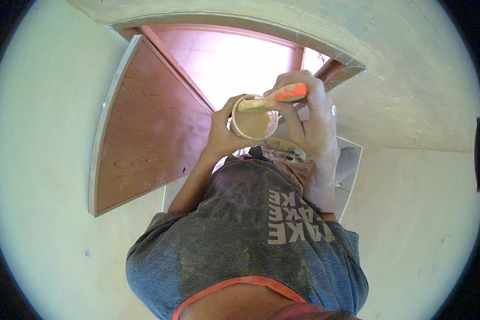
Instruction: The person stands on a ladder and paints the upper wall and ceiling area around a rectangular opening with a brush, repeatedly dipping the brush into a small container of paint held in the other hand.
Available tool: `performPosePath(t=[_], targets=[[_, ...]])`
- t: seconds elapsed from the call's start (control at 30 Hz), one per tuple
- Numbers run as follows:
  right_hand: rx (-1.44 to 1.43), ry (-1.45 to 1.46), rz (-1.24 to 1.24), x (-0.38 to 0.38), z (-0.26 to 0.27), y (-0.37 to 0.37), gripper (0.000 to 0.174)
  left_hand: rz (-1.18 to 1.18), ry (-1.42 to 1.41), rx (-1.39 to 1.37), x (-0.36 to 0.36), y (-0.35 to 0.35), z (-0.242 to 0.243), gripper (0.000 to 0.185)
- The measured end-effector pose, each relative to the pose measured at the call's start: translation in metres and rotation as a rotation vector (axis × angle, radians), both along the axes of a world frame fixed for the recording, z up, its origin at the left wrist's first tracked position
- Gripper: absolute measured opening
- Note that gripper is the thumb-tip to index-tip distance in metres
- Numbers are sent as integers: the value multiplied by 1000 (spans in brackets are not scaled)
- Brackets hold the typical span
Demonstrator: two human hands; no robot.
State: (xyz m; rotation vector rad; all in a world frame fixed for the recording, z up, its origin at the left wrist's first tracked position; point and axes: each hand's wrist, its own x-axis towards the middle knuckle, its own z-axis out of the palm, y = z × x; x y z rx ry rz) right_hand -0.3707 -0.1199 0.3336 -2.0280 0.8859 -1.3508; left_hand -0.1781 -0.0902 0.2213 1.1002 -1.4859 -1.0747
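Observation:
My left hand (223, 130) wraps around the side of a round, clear plastic tub (275, 127), held up in front of my chest. Pale yellow paint or filler (260, 127) coats the tub's inside. In my right hand (318, 116), dusted with white powder, is a paintbrush (291, 92) with an orange handle, smeared with cream paint. Its coated head lies across the tub's mouth, at the far rim; whether it touches the contents I cannot tell. The fingers of my right hand are close to the tub's right side.
A brown wooden door (152, 128) stands ajar on the left, inside a door frame (240, 19). Bright light comes through the doorway (232, 60). Pale, patchy walls rise at left (36, 140) and right (408, 192). A pale-edged opening (349, 160) shows beside my right forearm.

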Motion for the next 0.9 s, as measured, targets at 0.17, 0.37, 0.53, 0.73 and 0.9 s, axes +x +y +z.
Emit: performPosePath(t=[0.17, 0.37, 0.53, 0.73, 0.9], targets=[[67, -4, -47, -10, -2, 3, 31, -43, 9, -6, 1, 1, -5, 92], [-32, -36, -41, -5, -6, 3, 30, -110, -10, 36, 6, 0, 5, 91], [-221, -71, -19, -5, -16, 1, 28, -104, 43, 31, 6, -3, 8, 92], [-108, -203, -297, -17, -45, 3, 31, -56, 14, 7, 4, -4, 10, 96], [162, -648, -227, 2, -22, 1, 47, 30, 54, -8, 4, 1, 5, 98]])
